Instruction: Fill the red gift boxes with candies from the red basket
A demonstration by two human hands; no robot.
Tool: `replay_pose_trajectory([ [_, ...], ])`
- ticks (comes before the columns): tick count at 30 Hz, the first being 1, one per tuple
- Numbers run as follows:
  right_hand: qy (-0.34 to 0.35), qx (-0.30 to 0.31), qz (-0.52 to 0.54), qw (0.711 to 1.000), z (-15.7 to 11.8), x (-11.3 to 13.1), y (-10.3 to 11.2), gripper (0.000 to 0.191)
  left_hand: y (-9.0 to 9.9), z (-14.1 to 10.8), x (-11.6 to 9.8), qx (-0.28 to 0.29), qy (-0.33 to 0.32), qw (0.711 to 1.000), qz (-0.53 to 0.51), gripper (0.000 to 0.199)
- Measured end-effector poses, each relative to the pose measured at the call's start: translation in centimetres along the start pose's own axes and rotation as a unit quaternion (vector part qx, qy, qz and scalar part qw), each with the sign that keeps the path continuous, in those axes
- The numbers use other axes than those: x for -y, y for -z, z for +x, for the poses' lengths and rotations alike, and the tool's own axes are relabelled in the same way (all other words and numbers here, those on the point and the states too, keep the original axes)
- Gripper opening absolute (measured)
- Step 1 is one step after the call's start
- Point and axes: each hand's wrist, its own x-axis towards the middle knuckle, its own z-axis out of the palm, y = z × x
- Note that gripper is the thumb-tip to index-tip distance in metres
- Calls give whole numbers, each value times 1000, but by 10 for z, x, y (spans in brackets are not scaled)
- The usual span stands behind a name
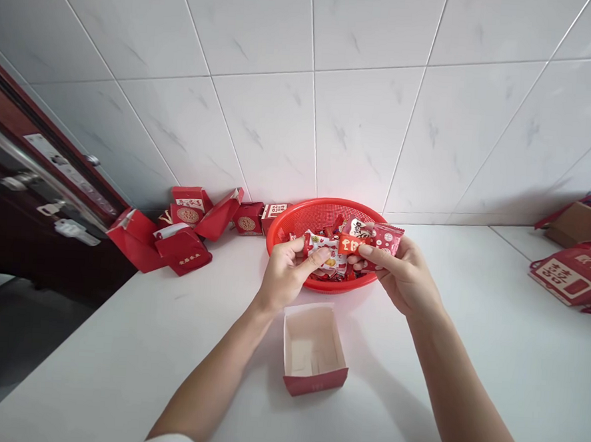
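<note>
Over the front of a red plastic basket [296,216], both my hands hold small wrapped sweets. My left hand [288,274] pinches a white-and-red candy packet [331,255] between thumb and fingers. Several wrapped candies, among them an orange-red one [351,244] and a dark pink packet [388,237], are gripped in my right hand [403,274]. More wrapped sweets lie in the basket, partly hidden by my hands. On the counter between my forearms stands an open red box [314,384] with a white inside; nothing lies in it.
Several red boxes [186,248] lie in a group at the left by the tiled wall [261,132]. At the right are a red bag [572,274] with white lettering and a brown cardboard box [583,222]. A dark door [34,232] with keys borders the white counter [167,346].
</note>
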Motion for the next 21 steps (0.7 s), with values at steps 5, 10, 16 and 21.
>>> replay_pose_trajectory([
  [5, -3, 7, -3, 1000, -1, 1, 0, 32, 0, -3, -2, 6, -3, 1000, 9, 35],
  [10, 2, 2, -6, 1000, -2, 4, 0, 33, 16, -5, -13, -9, -31, 998, 61, 32],
  [16, 23, 5, -19, 1000, -6, 9, 0, 27, 45, -21, -60, 202, -26, 937, 284, 22],
  [21, 13, 31, -34, 999, -11, 9, -1, 38, 31, -38, -72, 368, -26, 781, 504, 26],
])
